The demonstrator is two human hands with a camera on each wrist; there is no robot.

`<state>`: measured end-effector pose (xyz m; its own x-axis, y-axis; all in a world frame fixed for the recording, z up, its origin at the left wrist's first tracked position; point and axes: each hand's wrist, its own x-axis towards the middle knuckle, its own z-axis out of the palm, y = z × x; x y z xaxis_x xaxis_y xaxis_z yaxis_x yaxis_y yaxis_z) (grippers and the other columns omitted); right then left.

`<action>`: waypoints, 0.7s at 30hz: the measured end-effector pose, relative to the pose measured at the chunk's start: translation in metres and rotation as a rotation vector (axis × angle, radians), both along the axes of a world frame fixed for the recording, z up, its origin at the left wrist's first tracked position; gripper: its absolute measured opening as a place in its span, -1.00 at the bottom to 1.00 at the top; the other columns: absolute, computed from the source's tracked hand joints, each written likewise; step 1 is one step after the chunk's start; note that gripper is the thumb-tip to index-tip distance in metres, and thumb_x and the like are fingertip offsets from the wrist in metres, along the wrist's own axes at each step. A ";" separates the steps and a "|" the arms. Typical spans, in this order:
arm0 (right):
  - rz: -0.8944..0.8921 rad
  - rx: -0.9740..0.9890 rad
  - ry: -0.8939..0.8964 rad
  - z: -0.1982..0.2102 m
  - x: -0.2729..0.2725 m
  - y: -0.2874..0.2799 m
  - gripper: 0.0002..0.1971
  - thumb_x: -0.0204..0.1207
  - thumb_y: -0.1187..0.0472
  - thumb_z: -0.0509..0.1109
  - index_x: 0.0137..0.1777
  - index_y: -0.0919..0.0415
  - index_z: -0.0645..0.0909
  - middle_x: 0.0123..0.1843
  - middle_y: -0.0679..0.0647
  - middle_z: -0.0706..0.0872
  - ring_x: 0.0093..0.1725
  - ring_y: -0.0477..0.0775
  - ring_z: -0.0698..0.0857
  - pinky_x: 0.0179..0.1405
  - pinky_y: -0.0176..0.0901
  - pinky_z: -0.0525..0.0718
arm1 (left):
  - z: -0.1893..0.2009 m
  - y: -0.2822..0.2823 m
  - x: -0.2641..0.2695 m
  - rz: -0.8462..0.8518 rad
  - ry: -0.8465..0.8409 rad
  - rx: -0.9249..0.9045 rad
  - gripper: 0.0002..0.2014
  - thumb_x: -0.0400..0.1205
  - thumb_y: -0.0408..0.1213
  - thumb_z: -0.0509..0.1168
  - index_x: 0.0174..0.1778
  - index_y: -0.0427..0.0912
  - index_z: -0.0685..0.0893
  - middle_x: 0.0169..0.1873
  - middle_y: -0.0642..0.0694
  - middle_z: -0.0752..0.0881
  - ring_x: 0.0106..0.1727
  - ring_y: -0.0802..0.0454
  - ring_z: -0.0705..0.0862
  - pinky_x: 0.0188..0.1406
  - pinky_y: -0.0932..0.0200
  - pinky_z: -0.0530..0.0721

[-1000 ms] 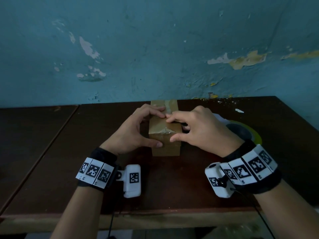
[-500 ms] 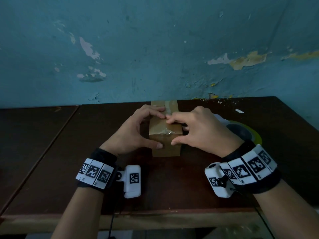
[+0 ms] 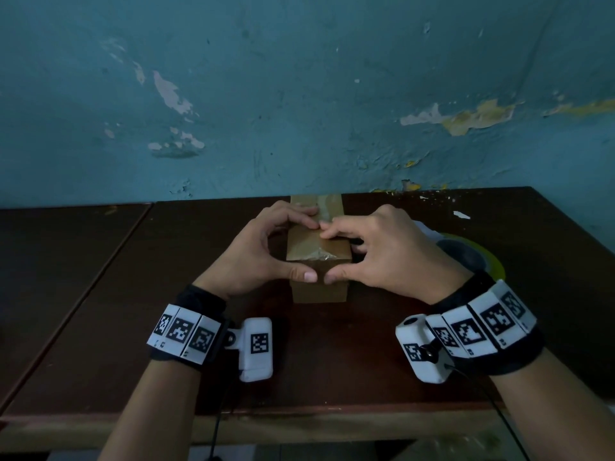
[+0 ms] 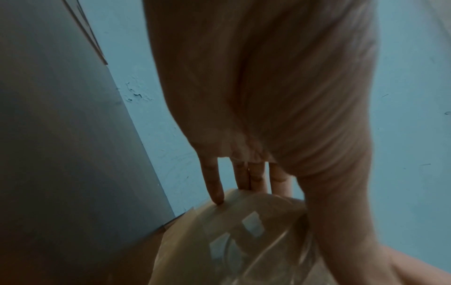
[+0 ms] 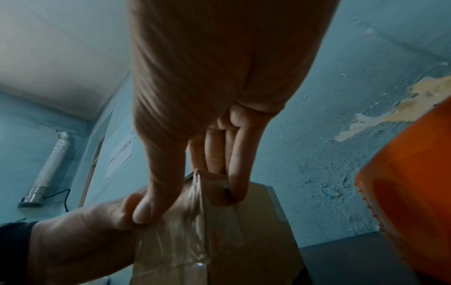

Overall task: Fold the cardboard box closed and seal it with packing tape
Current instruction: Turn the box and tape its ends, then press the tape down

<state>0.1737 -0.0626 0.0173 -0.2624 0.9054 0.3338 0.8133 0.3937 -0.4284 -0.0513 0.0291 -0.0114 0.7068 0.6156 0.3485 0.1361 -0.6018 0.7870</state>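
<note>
Against a peeling teal wall (image 3: 299, 94), the cardboard box (image 3: 319, 292) sits on the surface (image 3: 332, 361). The left hand (image 3: 259, 257) and right hand (image 3: 389, 254) pinch its near end, fingers (image 3: 299, 217) pressing packing tape (image 3: 319, 256). Firm outward rubbing should flatten the wrinkles.

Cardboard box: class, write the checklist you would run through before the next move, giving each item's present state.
1. Cardboard box flaps closed: ok.
2. Box sits flat on the table: ok.
3. Left hand holds the box, thumb on the near face, fingers on top: ok.
4. Right hand holds it likewise: ok.
5. Packing tape smooth at the near top edge: not ok, wrinkled.
6. Tape stuck down on the far face: cannot tell, hidden.
</note>
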 end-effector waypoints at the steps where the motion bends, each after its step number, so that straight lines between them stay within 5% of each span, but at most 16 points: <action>1: -0.003 -0.005 0.000 0.000 0.000 0.000 -0.31 0.18 -0.24 0.70 0.30 0.04 0.77 0.18 0.08 0.88 0.14 0.09 0.85 0.03 0.08 0.86 | 0.000 0.000 -0.001 -0.009 0.008 -0.004 -0.33 0.24 0.00 0.70 0.28 -0.01 0.71 0.46 0.04 0.62 0.59 0.05 0.50 0.63 -0.06 0.45; 9: -0.037 0.000 -0.011 -0.003 0.000 0.004 -0.39 0.23 -0.03 0.78 0.31 0.02 0.77 0.19 0.11 0.87 0.16 0.10 0.84 0.01 0.08 0.85 | -0.001 0.001 -0.002 -0.001 0.009 -0.003 -0.34 0.28 -0.04 0.71 0.31 -0.07 0.72 0.45 0.04 0.63 0.60 0.04 0.51 0.65 -0.18 0.44; 21: -0.033 0.026 -0.009 -0.002 0.000 0.003 -0.46 0.24 0.07 0.79 0.26 0.09 0.80 0.18 0.11 0.88 0.10 0.08 0.86 -0.02 0.07 0.86 | 0.002 -0.008 0.004 0.077 -0.041 0.084 -0.40 0.24 -0.12 0.74 0.19 -0.18 0.77 0.24 -0.02 0.73 0.46 0.07 0.65 0.53 -0.07 0.58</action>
<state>0.1739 -0.0594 0.0149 -0.2355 0.9046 0.3554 0.8297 0.3775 -0.4112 -0.0469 0.0212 -0.0095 0.6427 0.6352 0.4284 0.1534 -0.6546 0.7403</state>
